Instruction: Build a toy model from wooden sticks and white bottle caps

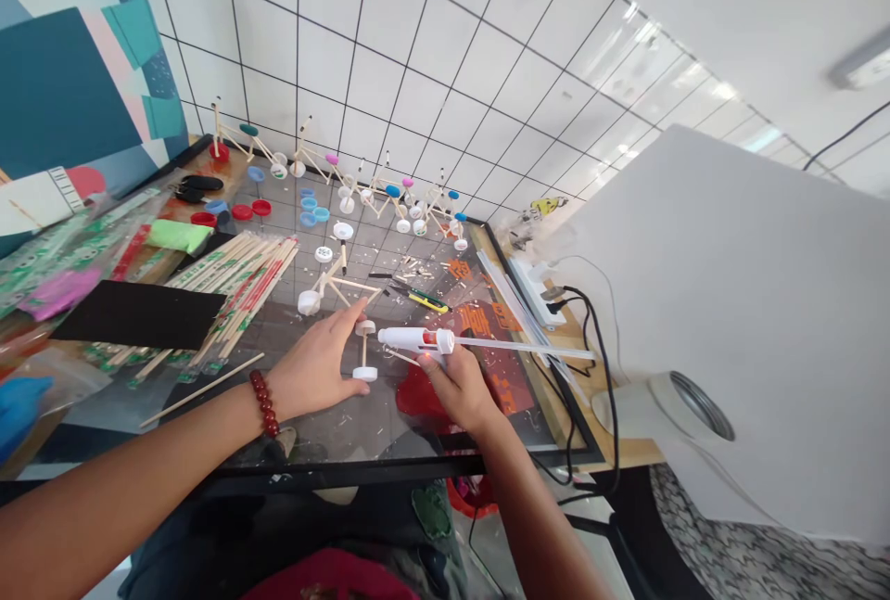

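My right hand (463, 387) is wrapped round a white hot glue gun (410, 338), whose nozzle points left. A long clear glue stick (521, 347) sticks out of its back. My left hand (312, 363) spans a small axle (364, 351) made of a stick with a white bottle cap at each end. Its thumb is at the lower cap and its fingertips are by the upper one, close to the nozzle. Just beyond lies a wooden stick frame (348, 283) with a white cap wheel (310, 302). A white cap (324, 254) lies near it.
Finished stick-and-cap models (389, 197) line the back of the table. Bundled chopsticks (243, 294), a black sheet (139, 314) and plastic bags lie left. A yellow-green cutter (425, 300) lies among wood scraps. On the right are a power strip (539, 294), black cables and spare glue sticks (511, 299).
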